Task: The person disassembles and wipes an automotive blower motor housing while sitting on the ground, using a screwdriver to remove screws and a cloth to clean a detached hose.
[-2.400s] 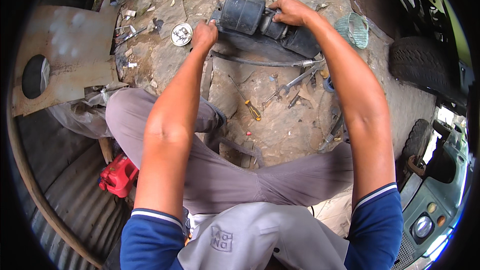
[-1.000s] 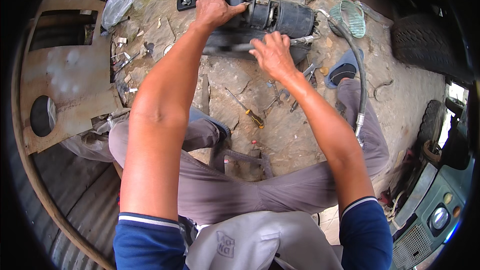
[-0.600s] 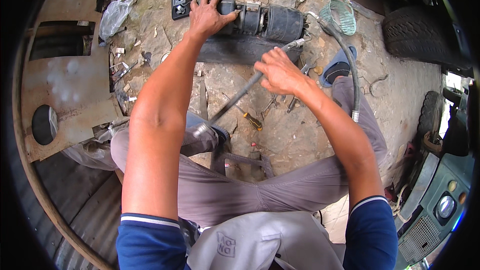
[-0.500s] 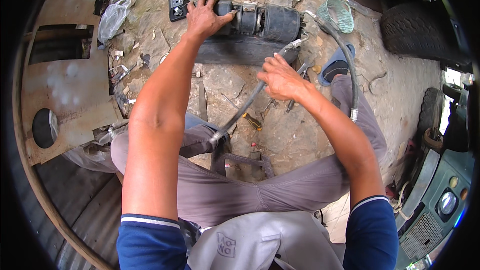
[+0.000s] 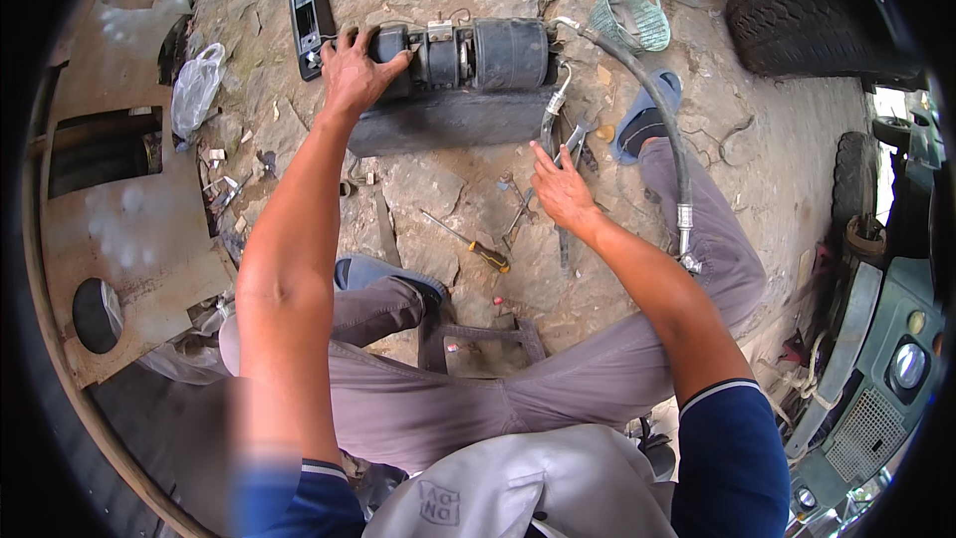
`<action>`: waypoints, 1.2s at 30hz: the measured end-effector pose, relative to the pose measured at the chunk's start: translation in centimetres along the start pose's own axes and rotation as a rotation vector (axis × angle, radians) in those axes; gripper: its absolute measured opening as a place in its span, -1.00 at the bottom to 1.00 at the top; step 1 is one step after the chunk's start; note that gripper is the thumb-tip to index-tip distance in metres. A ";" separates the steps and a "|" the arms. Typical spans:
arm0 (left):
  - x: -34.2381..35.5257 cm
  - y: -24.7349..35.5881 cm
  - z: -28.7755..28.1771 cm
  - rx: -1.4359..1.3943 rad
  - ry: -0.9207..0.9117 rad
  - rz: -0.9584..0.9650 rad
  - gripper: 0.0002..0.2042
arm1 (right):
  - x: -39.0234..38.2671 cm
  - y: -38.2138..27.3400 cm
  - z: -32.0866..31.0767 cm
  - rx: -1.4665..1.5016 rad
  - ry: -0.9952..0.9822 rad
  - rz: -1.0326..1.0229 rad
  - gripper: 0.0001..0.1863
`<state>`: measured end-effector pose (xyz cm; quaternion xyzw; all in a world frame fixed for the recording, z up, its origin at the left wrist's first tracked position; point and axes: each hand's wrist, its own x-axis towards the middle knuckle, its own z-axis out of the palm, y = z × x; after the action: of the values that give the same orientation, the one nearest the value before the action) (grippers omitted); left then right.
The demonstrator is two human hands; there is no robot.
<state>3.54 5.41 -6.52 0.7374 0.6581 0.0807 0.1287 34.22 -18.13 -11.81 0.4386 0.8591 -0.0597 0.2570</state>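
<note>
My left hand [image 5: 356,70] grips the left end of a black cylindrical motor unit [image 5: 508,52], fingers spread over its top. The unit has metal bands and rests on a long dark casing [image 5: 443,130]. My right hand [image 5: 565,187], fingers apart, is over a black hose [image 5: 551,127] with a crimped metal end; the hose's lower part is blurred behind it. Another black hose [image 5: 657,100] curves down at the right to a metal fitting [image 5: 685,219]. Under the hoses lie wrenches [image 5: 581,139]. A yellow-handled screwdriver [image 5: 486,256] lies on the stone ground below the casing.
A slotted black panel [image 5: 302,0], plastic bag [image 5: 197,90] and mesh basket [image 5: 632,15] lie around the unit. Cut metal sheets [image 5: 129,199] stand left. A tyre [image 5: 802,30] and green vehicle front [image 5: 876,379] are at the right. My crossed legs and blue slippers [image 5: 647,110] frame the work.
My left hand went atop the unit. My right hand swung a hose toward me, then its fingers opened and the hose swung more upright. The view has shifted slightly.
</note>
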 end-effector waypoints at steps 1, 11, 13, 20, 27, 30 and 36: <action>0.1 -0.1 0.0 0.005 -0.001 -0.003 -0.18 | -0.3 0.4 0.0 -0.044 -0.007 0.001 -0.59; 2.1 0.2 -0.2 0.016 -0.042 -0.041 -0.18 | -0.3 0.3 5.2 0.914 0.312 0.741 -0.24; 2.8 0.6 -0.3 0.013 -0.064 -0.063 -0.19 | 0.4 -0.2 4.8 1.045 0.058 0.770 -0.38; 3.1 1.3 -0.7 -0.062 -0.046 -0.076 -0.28 | -1.0 4.5 7.0 0.790 -0.009 0.681 -0.65; 1.7 0.8 -0.1 -0.042 0.036 -0.030 -0.29 | -1.0 5.7 8.5 0.700 0.045 0.856 -0.67; 1.2 0.6 -0.1 -0.029 0.051 -0.047 -0.30 | 0.1 5.4 9.4 0.679 0.095 0.928 -0.64; 0.6 0.0 0.1 -0.108 0.120 0.081 -0.34 | -2.5 16.6 10.9 0.661 0.009 1.101 -0.59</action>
<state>3.65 6.02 -6.64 0.7492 0.6291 0.1651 0.1252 52.70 -13.39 -17.95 0.8718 0.4454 -0.1788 0.0979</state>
